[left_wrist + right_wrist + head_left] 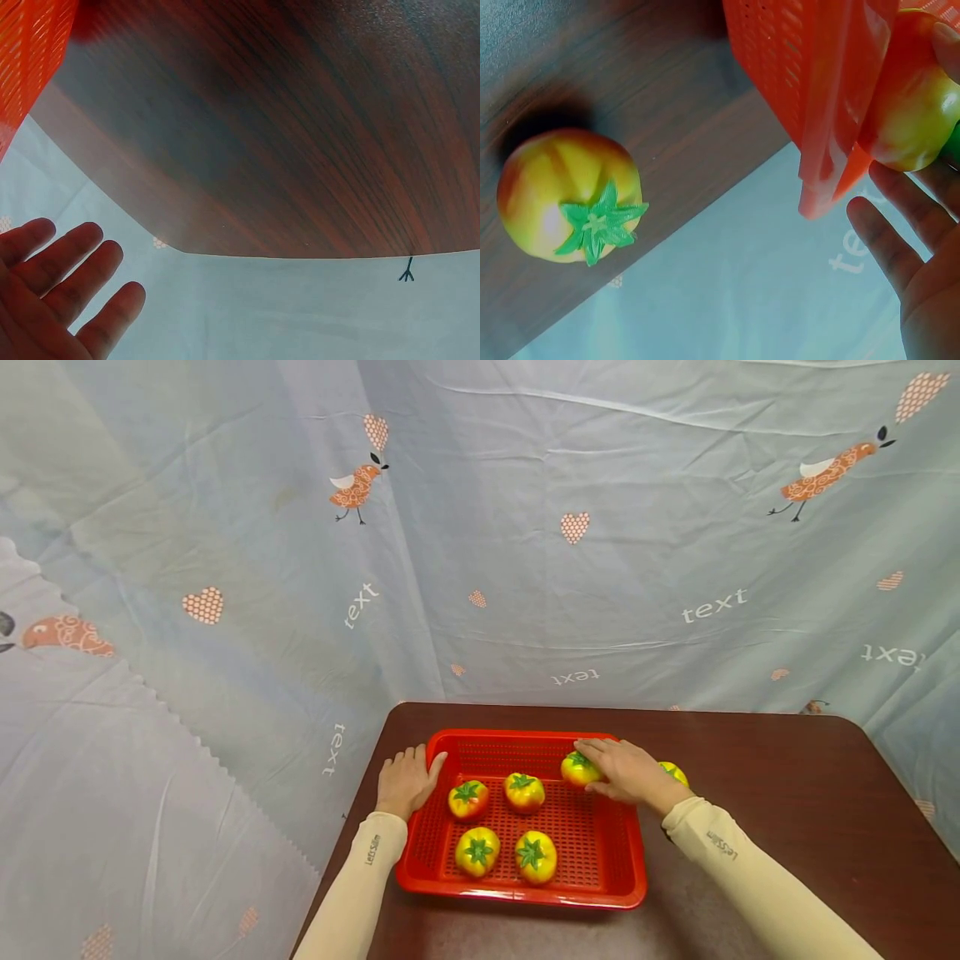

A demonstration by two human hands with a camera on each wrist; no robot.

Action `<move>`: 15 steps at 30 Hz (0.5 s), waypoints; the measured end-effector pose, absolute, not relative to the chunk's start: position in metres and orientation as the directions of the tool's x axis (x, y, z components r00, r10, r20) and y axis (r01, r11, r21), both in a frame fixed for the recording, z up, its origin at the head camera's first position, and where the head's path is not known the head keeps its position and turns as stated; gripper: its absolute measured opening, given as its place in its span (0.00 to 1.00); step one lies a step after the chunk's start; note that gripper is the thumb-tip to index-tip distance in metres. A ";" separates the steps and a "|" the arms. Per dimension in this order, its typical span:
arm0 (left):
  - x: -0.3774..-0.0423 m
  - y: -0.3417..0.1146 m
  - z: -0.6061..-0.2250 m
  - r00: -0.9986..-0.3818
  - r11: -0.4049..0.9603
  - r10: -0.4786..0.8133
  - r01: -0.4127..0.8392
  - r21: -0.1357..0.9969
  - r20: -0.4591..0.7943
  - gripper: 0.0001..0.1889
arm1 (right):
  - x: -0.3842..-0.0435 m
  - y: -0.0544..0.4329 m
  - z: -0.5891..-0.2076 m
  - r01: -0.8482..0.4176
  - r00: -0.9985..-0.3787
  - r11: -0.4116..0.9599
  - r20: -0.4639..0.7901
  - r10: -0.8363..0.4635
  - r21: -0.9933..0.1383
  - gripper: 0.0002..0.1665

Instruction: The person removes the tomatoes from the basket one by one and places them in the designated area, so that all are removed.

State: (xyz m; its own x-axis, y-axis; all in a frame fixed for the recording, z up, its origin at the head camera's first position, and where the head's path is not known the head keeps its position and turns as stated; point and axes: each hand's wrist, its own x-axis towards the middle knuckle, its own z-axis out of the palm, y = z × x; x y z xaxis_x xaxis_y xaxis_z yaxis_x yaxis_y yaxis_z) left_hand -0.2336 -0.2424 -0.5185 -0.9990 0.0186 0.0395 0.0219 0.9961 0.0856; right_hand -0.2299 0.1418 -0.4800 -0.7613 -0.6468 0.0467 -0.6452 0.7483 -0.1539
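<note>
Left grip: I see the person's left grip (407, 783) at the left rim, wide, with straight fingers and nothing held. Whether it touches the rim, I cannot tell. If it does not steady the basket, a push from the right side could make it slide, I think.
Red basket: this basket (465, 891) stands on the brown tabletop (757, 810) with perforated walls.
Left pair: a back-left tomato (468, 802) and a front-left tomato (477, 852) lie inside, near each other.
Middle pair: a back-middle tomato (523, 793) and a front-middle tomato (536, 857) lie to their right. Being round, they could roll if the basket is knocked.
Held tomato: this tomato (577, 771) is at the back-right corner, just inside the rim. Its underside is hidden from me.
Right grip: the right grip (633, 771) is narrow around the held tomato, thumb on one side. If the thumb loosens too early, it may drop and bounce.
Outside tomato: the last tomato (570, 191) rests on the tabletop, right of the basket. A careless wrist could roll it away.
</note>
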 end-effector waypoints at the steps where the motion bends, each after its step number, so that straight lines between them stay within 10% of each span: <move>1: -0.234 -0.242 -0.518 -0.999 0.996 0.020 0.024 0.083 0.040 0.37 | -0.230 0.143 -0.480 -0.649 -0.759 0.745 0.062 -0.648 -0.154 0.41; 15: -0.233 -0.242 -0.517 -0.999 0.996 0.026 0.029 0.078 0.045 0.36 | -0.235 0.167 -0.467 -0.650 -0.758 0.747 0.180 -0.626 -0.139 0.41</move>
State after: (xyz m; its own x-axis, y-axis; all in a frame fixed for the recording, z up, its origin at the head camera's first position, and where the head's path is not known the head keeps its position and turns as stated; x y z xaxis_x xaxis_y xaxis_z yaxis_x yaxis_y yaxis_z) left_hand -0.2333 -0.2417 -0.5173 -0.9987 0.0257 0.0451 0.0292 0.9965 0.0784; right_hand -0.2355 0.1671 -0.4673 -0.7584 -0.6265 0.1800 -0.6501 0.7470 -0.1392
